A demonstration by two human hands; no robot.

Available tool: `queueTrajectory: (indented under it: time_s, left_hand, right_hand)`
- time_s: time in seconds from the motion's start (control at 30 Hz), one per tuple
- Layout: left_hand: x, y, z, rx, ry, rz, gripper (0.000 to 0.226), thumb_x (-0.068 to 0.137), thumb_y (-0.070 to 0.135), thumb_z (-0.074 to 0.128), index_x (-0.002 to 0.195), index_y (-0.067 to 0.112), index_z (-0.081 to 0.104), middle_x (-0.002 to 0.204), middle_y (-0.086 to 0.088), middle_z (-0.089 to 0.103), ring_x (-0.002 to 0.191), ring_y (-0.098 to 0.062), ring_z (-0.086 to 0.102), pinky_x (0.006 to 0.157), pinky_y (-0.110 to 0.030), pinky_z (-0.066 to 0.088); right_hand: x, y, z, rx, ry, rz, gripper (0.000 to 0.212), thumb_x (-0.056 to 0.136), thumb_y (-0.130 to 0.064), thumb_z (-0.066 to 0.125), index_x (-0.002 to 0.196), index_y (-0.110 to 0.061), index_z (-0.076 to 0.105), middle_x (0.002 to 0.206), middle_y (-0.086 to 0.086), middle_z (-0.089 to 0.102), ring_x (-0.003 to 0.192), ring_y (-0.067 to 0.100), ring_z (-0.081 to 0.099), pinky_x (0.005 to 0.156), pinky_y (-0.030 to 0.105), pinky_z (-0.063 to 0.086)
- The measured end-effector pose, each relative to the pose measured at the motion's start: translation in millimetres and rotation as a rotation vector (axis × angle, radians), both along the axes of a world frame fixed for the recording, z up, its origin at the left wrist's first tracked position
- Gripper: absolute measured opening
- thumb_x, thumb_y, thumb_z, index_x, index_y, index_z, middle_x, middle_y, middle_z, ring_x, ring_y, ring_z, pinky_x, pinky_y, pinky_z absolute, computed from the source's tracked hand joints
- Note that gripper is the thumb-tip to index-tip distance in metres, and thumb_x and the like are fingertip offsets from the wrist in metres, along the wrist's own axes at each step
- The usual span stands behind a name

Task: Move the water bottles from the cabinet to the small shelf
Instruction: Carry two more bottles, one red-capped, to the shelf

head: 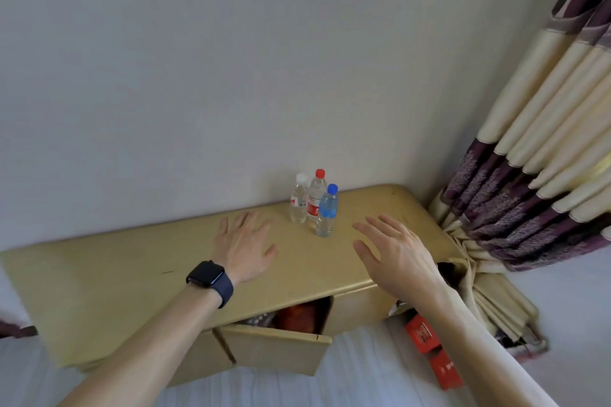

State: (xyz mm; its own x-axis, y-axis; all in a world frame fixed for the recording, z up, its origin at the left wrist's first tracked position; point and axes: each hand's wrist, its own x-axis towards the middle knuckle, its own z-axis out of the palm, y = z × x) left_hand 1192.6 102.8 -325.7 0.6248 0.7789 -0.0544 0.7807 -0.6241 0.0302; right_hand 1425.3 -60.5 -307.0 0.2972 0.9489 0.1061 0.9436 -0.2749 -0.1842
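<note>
Three clear water bottles stand upright in a tight group on top of the tan cabinet [99,274], near the wall. One has a white cap [298,200], one a red cap and red label [315,196], and the nearest one a blue cap and blue label [326,213]. My left hand [244,246], with a dark watch on the wrist, hovers open over the cabinet top to the left of the bottles. To their right my right hand [395,251] is open with fingers spread. Neither hand touches a bottle. The small shelf is not in view.
A cabinet door [277,350] hangs ajar below the top, with dark red items inside. Red boxes [433,353] lie on the floor at the right. A tied purple and cream curtain [529,175] hangs against the cabinet's right end. A plain wall stands behind.
</note>
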Motion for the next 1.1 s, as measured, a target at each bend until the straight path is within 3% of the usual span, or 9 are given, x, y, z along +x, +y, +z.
queueTrajectory:
  time_s: [0.2, 0.33, 0.43, 0.6, 0.77, 0.83, 0.93, 1.1]
  left_hand:
    - [78.8, 95.2, -40.1, -0.066, 0.089, 0.065, 0.054, 0.095, 0.05, 0.041, 0.145, 0.029, 0.039, 0.158, -0.002, 0.026, 0.146, -0.024, 0.019, 0.116, -0.051, 0.014]
    - [127.7, 144.9, -54.6, -0.113, 0.052, 0.122, 0.055, 0.096, 0.044, 0.041, 0.148, 0.031, 0.03, 0.156, -0.003, 0.028, 0.144, -0.026, 0.022, 0.114, -0.05, 0.018]
    - [158.0, 177.6, -65.1, -0.156, 0.048, 0.148, 0.058, 0.096, 0.043, 0.04, 0.15, 0.029, 0.024, 0.155, -0.004, 0.029, 0.143, -0.026, 0.024, 0.114, -0.049, 0.019]
    - [194.2, 225.9, -93.7, -0.213, 0.064, 0.197, 0.062, 0.096, 0.045, 0.04, 0.152, 0.029, 0.02, 0.152, -0.006, 0.035, 0.14, -0.027, 0.031, 0.111, -0.049, 0.025]
    - [217.6, 250.2, -122.1, -0.278, 0.086, 0.147, 0.054, 0.095, 0.049, 0.04, 0.147, 0.041, 0.027, 0.139, -0.003, 0.049, 0.122, -0.028, 0.05, 0.096, -0.042, 0.039]
    - [221.8, 254.2, -130.6, -0.29, 0.08, 0.135, 0.048, 0.096, 0.047, 0.04, 0.144, 0.042, 0.032, 0.131, -0.002, 0.053, 0.113, -0.028, 0.055, 0.083, -0.039, 0.041]
    - [222.4, 259.3, -139.3, -0.271, 0.05, 0.125, 0.04, 0.097, 0.049, 0.039, 0.136, 0.041, 0.038, 0.117, -0.001, 0.057, 0.1, -0.028, 0.06, 0.07, -0.034, 0.039]
    - [219.5, 263.7, -141.8, -0.231, 0.014, 0.062, 0.036, 0.099, 0.048, 0.04, 0.132, 0.033, 0.042, 0.107, -0.001, 0.053, 0.09, -0.026, 0.059, 0.062, -0.034, 0.038]
  right_hand:
    - [64.8, 120.0, -25.8, -0.068, 0.024, 0.088, 0.04, 0.1, -0.041, 0.045, 0.138, -0.031, 0.052, 0.141, -0.005, 0.054, 0.14, 0.019, 0.038, 0.107, 0.038, 0.038]
    - [111.4, 206.2, -42.1, -0.158, 0.11, 0.158, 0.042, 0.101, -0.037, 0.042, 0.141, -0.029, 0.05, 0.147, -0.003, 0.048, 0.144, 0.018, 0.029, 0.114, 0.031, 0.026]
    - [139.4, 259.6, -49.0, -0.159, 0.132, 0.227, 0.039, 0.102, -0.032, 0.044, 0.139, -0.024, 0.053, 0.139, 0.002, 0.056, 0.138, 0.022, 0.037, 0.113, 0.024, 0.02]
    - [165.6, 348.8, -85.6, -0.373, 0.161, 0.251, 0.045, 0.101, -0.044, 0.038, 0.143, -0.031, 0.046, 0.142, 0.0, 0.05, 0.134, 0.023, 0.038, 0.106, 0.039, 0.039]
    - [172.7, 399.0, -123.0, -0.653, 0.058, 0.314, 0.047, 0.094, -0.05, 0.044, 0.138, -0.034, 0.048, 0.125, 0.004, 0.055, 0.114, 0.026, 0.054, 0.087, 0.037, 0.047]
    - [173.9, 405.0, -137.8, -0.667, 0.016, 0.323, 0.038, 0.094, -0.047, 0.04, 0.125, -0.03, 0.055, 0.108, 0.003, 0.058, 0.099, 0.025, 0.057, 0.076, 0.035, 0.047]
    - [170.5, 402.8, -151.6, -0.64, 0.032, 0.298, 0.031, 0.098, -0.047, 0.033, 0.113, -0.024, 0.048, 0.087, 0.003, 0.055, 0.082, 0.025, 0.058, 0.065, 0.034, 0.044]
    - [168.0, 400.9, -155.2, -0.64, 0.069, 0.258, 0.03, 0.1, -0.045, 0.028, 0.112, -0.02, 0.04, 0.082, 0.007, 0.059, 0.076, 0.027, 0.06, 0.06, 0.036, 0.042]
